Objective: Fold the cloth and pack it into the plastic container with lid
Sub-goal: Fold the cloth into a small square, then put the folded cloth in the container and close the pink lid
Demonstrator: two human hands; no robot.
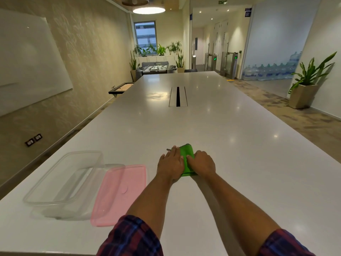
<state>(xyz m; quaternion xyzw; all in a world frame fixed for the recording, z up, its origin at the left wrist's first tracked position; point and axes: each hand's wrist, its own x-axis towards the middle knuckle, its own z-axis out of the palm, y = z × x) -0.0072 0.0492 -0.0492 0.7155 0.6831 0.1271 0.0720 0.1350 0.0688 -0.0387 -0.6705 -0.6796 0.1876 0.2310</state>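
Note:
A green cloth (186,154), folded into a narrow strip, lies on the white table in front of me. My left hand (170,163) rests flat on its left side and my right hand (202,163) presses on its right side, so only the middle and far end of the cloth show. To the left stands an open clear plastic container (55,198) with nothing inside. A pink lid (120,193) lies flat on the table between the container and my left arm.
The long white table (203,122) stretches away, with a cable slot (178,97) in its middle. A wall with a whiteboard runs along the left. Potted plants and a corridor are at the far end and right.

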